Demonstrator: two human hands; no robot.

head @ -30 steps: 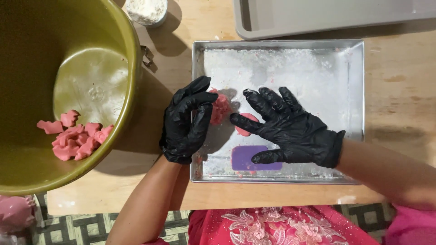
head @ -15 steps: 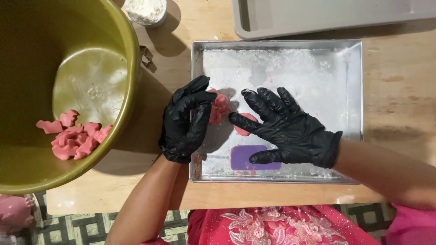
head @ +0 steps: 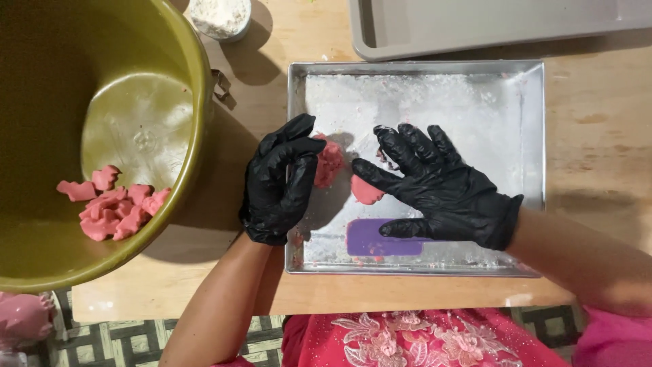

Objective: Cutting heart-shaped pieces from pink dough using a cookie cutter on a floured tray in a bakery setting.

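We are shaping dough in the floured metal tray (head: 530, 136). Our left hand (head: 278, 183) curls around a pink dough lump (head: 329, 163) – our right hand (head: 435, 187), fingers spread flat, presses a smaller pink piece (head: 365, 191) above the purple scraper (head: 380, 238). Next, probably, lifting that flattened piece cleanly – gently.

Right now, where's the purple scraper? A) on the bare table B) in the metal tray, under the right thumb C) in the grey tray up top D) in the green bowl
B: the purple scraper lies flat in the metal tray near its front edge, with the right hand thumb resting on it.
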